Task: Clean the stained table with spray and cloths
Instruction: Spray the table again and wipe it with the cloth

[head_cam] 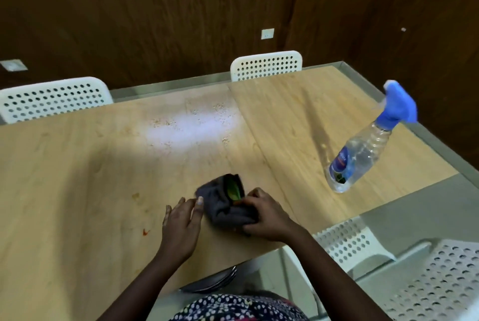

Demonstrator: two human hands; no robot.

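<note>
right hand (267,213) in closed grip on the bunched grey cloth (225,204) at the near edge of the worktop (77,165), left hand (181,222) open beside it, spray bottle (363,149) standing well apart; a loose bundle may drop its green scraps (233,188) or smear the red stains (145,232).

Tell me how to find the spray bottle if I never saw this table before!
Start with the long wooden table and look along its right end, past the two hands bunching a dark grey cloth. The spray bottle stands there alone near the table's edge. It is the only see-through thing on the table, with a bright blue trigger top and a blue label low on its side.
</note>
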